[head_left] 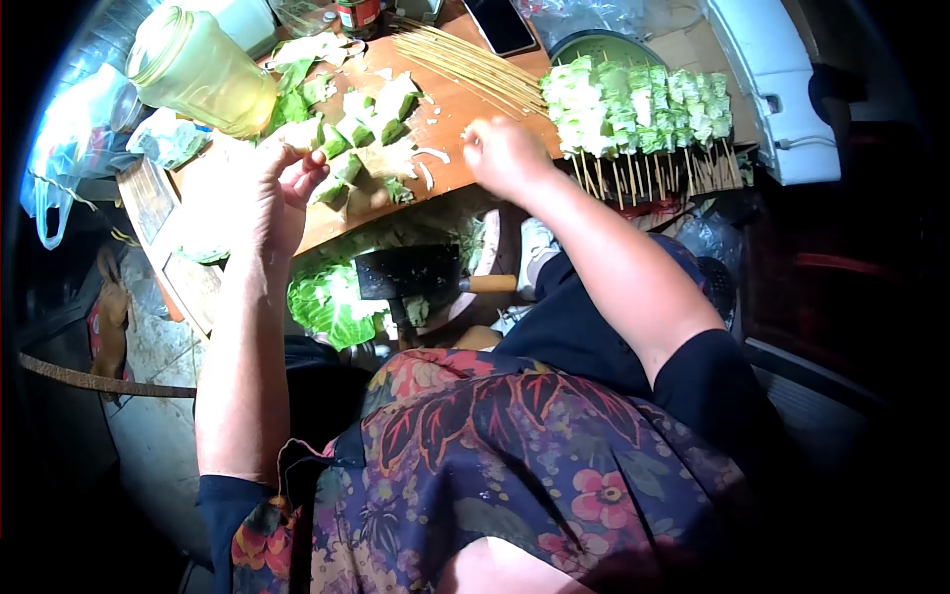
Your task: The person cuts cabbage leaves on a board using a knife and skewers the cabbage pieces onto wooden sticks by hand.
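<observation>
My left hand point(280, 193) is over the left part of the wooden board point(445, 129), its thumb and fingertips pinched together; what lies between them, if anything, is too small to name. Cut green leaf pieces point(341, 173) lie on the board just beside it. My right hand point(505, 158) is closed at the board's front right, fingers curled in; its contents, if any, are hidden. Thin wooden sticks point(465, 67) lie loose behind that hand. To its right, skewers threaded with folded pale green leaves point(638, 109) lie in a row, their bare stick ends towards me.
A yellowish plastic container point(203, 74) stands at the back left, near a blue plastic bag point(79, 148). A phone point(500, 25) and a jar point(358, 15) are at the back. Below the board are a dark cleaver point(408, 272) and a large green leaf point(336, 302).
</observation>
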`<state>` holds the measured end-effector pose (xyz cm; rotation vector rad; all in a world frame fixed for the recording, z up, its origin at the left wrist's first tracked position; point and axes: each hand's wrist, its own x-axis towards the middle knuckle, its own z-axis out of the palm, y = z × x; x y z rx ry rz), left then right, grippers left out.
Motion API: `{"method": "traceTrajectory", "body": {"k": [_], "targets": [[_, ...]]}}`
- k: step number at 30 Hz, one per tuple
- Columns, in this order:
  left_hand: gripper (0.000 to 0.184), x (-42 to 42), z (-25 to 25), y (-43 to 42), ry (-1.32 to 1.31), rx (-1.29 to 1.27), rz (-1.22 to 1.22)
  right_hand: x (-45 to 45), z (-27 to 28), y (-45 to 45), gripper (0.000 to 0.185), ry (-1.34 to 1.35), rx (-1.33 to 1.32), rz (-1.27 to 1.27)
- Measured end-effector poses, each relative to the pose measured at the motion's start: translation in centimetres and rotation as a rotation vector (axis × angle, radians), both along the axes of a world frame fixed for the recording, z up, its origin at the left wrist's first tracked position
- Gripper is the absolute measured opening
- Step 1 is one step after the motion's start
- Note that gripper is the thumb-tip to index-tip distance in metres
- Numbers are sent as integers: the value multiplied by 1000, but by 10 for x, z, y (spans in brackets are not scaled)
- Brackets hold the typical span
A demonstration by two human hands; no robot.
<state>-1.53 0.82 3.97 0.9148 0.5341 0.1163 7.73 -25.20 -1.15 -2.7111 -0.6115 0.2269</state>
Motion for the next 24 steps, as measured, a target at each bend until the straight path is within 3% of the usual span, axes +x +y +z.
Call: {"method": "traceTrajectory", "body": {"k": [4, 6, 10, 13, 20, 24], "targets": [[24, -1, 6, -6, 23, 10, -35, 46, -12, -1, 28, -56, -36, -122], [25, -2, -1, 0, 34, 12, -49, 54, -21, 5, 36, -47, -196, -201], [26, -6, -5, 10, 51, 3, -32, 59, -27, 14, 35, 37, -268, -285], [27, -6, -2, 11, 57, -2, -27, 62, -18, 18, 31, 151, -291, -248], [27, -4, -2, 6, 78, 5, -57, 53, -23, 11, 27, 50, -414, -27], [22, -2, -19, 13, 92, 8, 25, 29, 36, 25, 34, 269, -385, 3]]}}
